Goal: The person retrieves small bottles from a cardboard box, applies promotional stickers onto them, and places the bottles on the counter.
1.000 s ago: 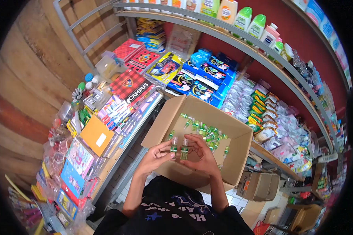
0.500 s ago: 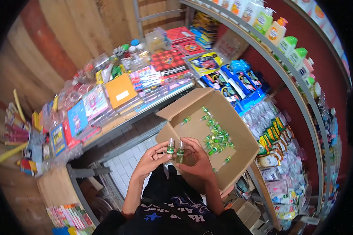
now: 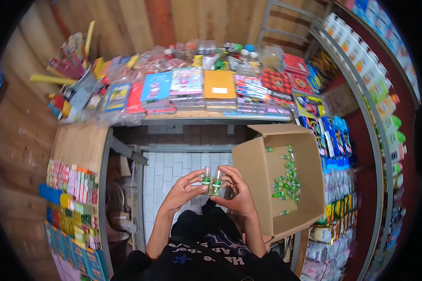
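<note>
My left hand [image 3: 180, 193] pinches a small glass bottle [image 3: 206, 180] with a clear cap and a green label between thumb and fingers. A matching bottle [image 3: 216, 183] is gripped by my right hand [image 3: 238, 195]. Both bottles stand nearly upright, side by side, in front of my chest. Just right of my right hand is an open cardboard box [image 3: 248, 161] with its flaps folded out. Several more small green-labelled bottles [image 3: 288, 183] lie loose and heaped on its bottom.
Ahead, a table edge [image 3: 187, 114] carries notebooks [image 3: 219, 85] and packaged goods. Shelves of lotion bottles [image 3: 388, 107] curve along the right, above hanging sachets [image 3: 344, 203]. At left stands a wooden counter [image 3: 79, 143] with small boxes [image 3: 72, 180]. White floor tiles [image 3: 166, 171] show below.
My view has swung to the left, so the box and table appear shifted right and more level. The two bottles stay in my hands, held close together as before.
</note>
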Tool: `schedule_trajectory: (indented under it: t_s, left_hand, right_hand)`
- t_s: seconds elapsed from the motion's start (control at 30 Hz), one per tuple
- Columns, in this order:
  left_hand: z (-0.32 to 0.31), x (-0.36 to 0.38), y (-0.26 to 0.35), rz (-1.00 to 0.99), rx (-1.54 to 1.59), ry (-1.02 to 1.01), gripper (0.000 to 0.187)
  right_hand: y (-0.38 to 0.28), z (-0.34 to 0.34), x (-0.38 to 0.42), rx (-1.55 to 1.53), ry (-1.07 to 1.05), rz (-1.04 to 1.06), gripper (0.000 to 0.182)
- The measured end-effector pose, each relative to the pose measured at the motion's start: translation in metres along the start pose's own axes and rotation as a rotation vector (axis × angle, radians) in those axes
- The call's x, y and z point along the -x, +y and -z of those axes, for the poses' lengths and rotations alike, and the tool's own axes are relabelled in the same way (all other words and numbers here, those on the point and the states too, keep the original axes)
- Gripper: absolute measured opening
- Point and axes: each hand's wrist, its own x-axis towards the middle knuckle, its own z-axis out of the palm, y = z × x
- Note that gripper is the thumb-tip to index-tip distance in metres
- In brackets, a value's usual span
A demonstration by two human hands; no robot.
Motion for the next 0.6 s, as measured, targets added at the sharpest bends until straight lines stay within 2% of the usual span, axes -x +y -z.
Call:
schedule_trajectory:
  t_s: [0.3, 0.6]
  left_hand:
    - [0.055, 0.147, -0.033, -0.17, 0.115, 0.262, 0.06]
    - [0.054, 0.318, -0.078, -0.261, 0.22, 0.667, 0.059]
  right_hand:
    - [-0.013, -0.11, 0.014, -0.043, -0.402, -0.004, 0.081]
    - [-0.017, -0.234, 0.074, -0.17, -0.836, -0.03, 0.082]
